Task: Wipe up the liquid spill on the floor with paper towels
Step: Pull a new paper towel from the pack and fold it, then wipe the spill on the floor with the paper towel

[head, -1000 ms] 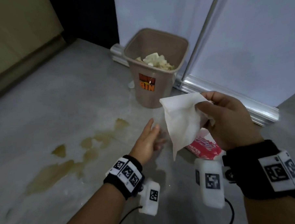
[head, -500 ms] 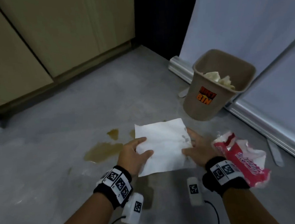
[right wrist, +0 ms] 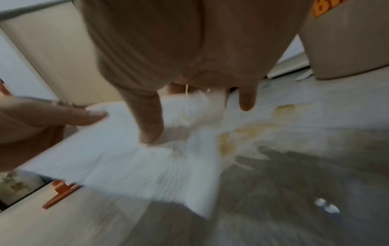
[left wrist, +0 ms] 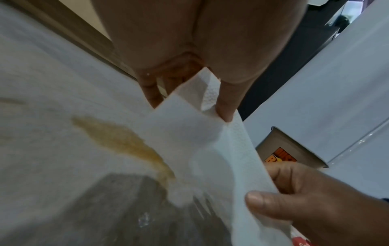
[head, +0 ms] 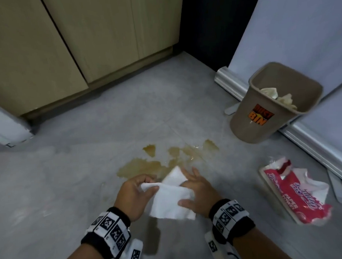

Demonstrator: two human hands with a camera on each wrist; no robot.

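A yellow-brown spill (head: 146, 166) lies in patches on the grey floor (head: 71, 192). Just over its near edge both hands hold one white paper towel (head: 171, 202), partly folded. My left hand (head: 149, 186) pinches the towel's left corner between thumb and fingers. My right hand (head: 186, 187) holds the right side, thumb on top and fingers behind. The left wrist view shows the pinched towel (left wrist: 210, 146) above the spill (left wrist: 126, 143). In the blurred right wrist view, the towel (right wrist: 126, 158) hangs beside the spill (right wrist: 238, 133).
A brown dustbin (head: 250, 129) holding used towels stands at the right, against a white panel with a metal rail (head: 314, 148). A torn red paper towel pack (head: 306, 199) lies right of my hands. Wooden cabinets (head: 84, 45) line the back.
The towel was spread flat between both hands; now the hands are closer together and the towel is folded over. My view has swung, so the whole spill shows ahead.
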